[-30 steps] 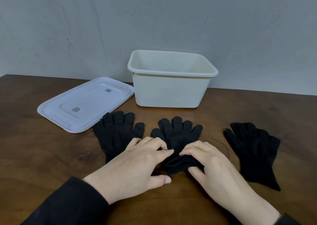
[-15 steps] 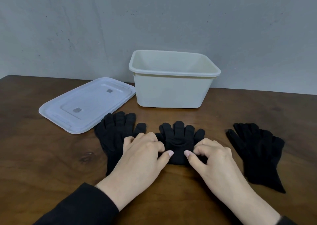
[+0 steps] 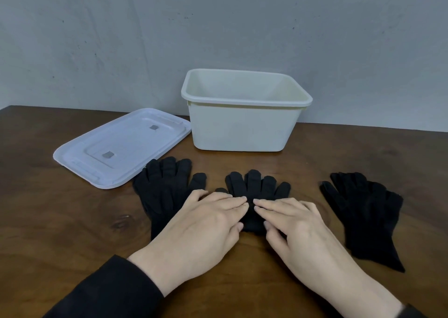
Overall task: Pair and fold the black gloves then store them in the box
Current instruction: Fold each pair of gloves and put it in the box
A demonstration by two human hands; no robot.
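Note:
Three lots of black gloves lie in a row on the wooden table. The middle gloves (image 3: 257,186) are folded over, cuff end turned up onto the palm, fingers pointing at the box. My left hand (image 3: 208,220) and my right hand (image 3: 293,223) lie flat on the fold, fingers straight, fingertips nearly meeting. The left gloves (image 3: 162,191) lie flat, partly under my left hand. Further off, the right gloves (image 3: 366,211) lie flat and untouched. Behind the gloves stands the cream box (image 3: 242,128) with its top uncovered; I see nothing inside it.
The white lid (image 3: 121,148) lies flat at the back left, beside the box. A grey wall runs along the table's far edge. Bare wood shows at the front left and to the right of the box.
The cuff end of the middle gloves has been folded up over the palm. Both hands went from pinching the cuff to lying flat and pressing on the fold.

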